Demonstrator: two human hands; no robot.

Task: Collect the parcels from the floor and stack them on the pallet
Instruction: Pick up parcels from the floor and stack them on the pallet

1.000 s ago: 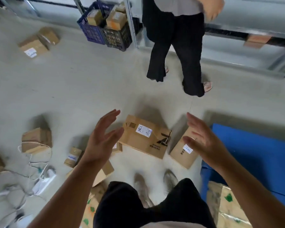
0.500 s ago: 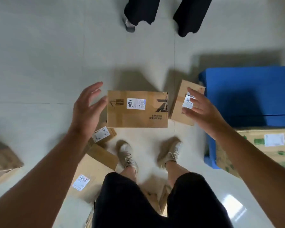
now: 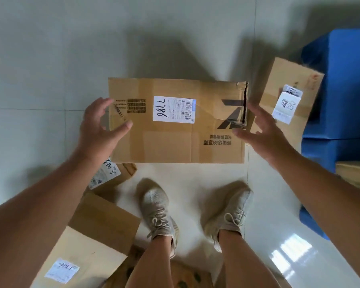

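A wide brown cardboard parcel (image 3: 175, 140) with a white label marked 7786 lies flat on the floor in front of my feet. My left hand (image 3: 101, 129) hovers at its left end, fingers spread, thumb over the top face. My right hand (image 3: 262, 132) hovers at its torn right end, fingers spread. Neither hand grips it. A smaller labelled parcel (image 3: 289, 96) leans against the blue pallet (image 3: 341, 104) on the right.
A small labelled parcel (image 3: 110, 175) lies under my left forearm. A larger box (image 3: 87, 242) with a white label sits at the lower left. More printed cardboard (image 3: 175, 275) lies behind my feet, and a box (image 3: 355, 175) rests on the pallet's near part.
The view has dropped closer to the floor. Both hands have come down to the two ends of the wide parcel. The other person's legs have left the view.
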